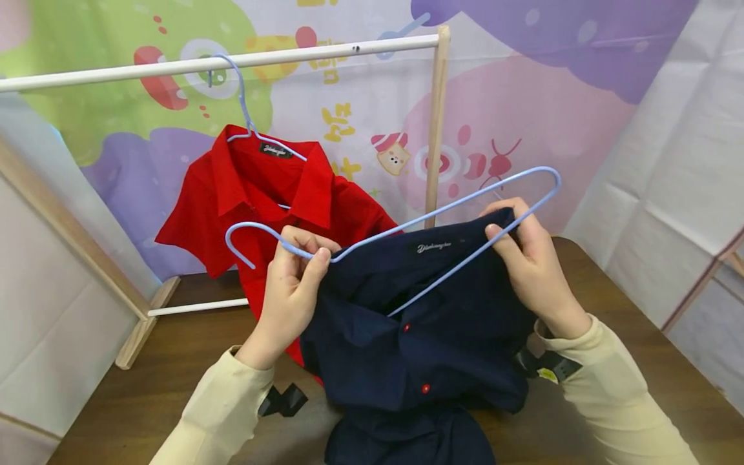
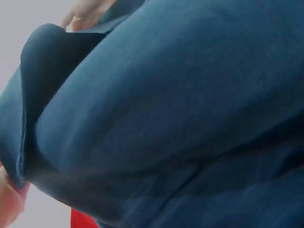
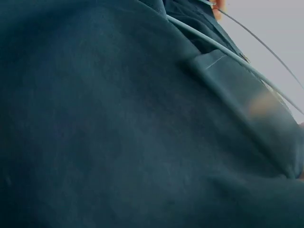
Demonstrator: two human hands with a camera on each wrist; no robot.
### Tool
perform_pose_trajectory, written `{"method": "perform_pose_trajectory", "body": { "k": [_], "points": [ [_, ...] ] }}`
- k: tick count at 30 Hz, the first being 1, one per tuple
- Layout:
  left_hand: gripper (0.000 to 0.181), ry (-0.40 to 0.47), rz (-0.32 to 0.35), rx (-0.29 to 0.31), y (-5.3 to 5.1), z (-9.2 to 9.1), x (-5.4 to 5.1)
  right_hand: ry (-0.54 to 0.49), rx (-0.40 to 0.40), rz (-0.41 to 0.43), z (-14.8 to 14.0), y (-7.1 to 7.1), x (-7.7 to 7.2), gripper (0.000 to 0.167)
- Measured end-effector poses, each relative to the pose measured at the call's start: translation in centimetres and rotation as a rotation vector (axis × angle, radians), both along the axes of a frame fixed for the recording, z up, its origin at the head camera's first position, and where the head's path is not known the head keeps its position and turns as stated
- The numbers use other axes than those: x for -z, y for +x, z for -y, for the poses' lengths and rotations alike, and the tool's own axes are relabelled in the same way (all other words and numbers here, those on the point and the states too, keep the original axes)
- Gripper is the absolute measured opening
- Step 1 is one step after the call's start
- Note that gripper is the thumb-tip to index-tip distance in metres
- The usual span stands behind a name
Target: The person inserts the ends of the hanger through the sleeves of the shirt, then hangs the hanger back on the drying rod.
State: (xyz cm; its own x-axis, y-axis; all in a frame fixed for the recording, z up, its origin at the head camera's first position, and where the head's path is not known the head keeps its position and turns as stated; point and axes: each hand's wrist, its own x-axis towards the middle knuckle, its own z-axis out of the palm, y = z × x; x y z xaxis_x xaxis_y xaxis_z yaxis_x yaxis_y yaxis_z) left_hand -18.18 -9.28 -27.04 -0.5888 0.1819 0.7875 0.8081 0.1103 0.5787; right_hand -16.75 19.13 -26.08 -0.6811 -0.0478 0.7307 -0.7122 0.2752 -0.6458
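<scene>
A navy shirt (image 1: 372, 361) with red buttons is held up over the table, and its cloth fills most of both wrist views. One end of a light blue hanger (image 1: 438, 210) lies inside its open neck; the other end reaches out past the collar at upper right. With thumb and fingers my left hand (image 1: 290, 290) pinches the hanger below its hook, beside the collar's left edge. My right hand (image 1: 535, 271) grips the collar's right side, the hanger's looped end passing around the fingers. In the right wrist view the hanger wire (image 3: 237, 59) crosses the collar.
Just behind, a red shirt (image 1: 200, 200) hangs on another blue hanger from the rack's white bar (image 1: 325, 51). A wooden post (image 1: 437, 129) supports the bar on the right. Underneath is a brown wooden table (image 1: 116, 413); a patterned cloth backdrop (image 1: 523, 110) stands behind.
</scene>
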Motion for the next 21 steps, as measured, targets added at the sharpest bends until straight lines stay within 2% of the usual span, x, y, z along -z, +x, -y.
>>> {"method": "perform_pose_trajectory", "body": {
  "k": [2, 5, 8, 10, 15, 17, 21],
  "points": [
    [0.009, -0.006, -0.006, -0.003, 0.0, 0.0, -0.1, -0.013, -0.011, 0.013, -0.1, 0.0, 0.0, 0.023],
    [0.01, -0.03, -0.004, -0.018, -0.1, 0.1, 0.0, -0.049, -0.044, -0.012, -0.4, -0.3, 0.1, 0.035],
    [0.012, -0.04, 0.011, -0.045, -0.1, 0.2, 0.2, -0.035, -0.018, -0.057, -0.6, -0.4, 0.1, 0.041],
    [0.013, -0.043, 0.018, -0.08, -0.2, 0.3, 0.4, -0.019, 0.006, -0.064, -0.7, -0.4, 0.1, 0.042],
    [0.013, -0.041, 0.017, -0.191, -0.4, 0.7, 0.9, -0.022, 0.054, -0.015, -0.7, -0.2, 0.1, 0.038],
    [0.012, -0.04, 0.018, -0.213, -0.5, 0.9, 0.9, -0.063, 0.02, 0.011, -0.8, -0.2, 0.2, 0.033],
    [0.012, -0.035, 0.042, -0.191, -0.6, 1.4, 0.7, -0.149, -0.118, 0.032, -1.0, -0.3, 0.5, 0.029]
  ]
}}
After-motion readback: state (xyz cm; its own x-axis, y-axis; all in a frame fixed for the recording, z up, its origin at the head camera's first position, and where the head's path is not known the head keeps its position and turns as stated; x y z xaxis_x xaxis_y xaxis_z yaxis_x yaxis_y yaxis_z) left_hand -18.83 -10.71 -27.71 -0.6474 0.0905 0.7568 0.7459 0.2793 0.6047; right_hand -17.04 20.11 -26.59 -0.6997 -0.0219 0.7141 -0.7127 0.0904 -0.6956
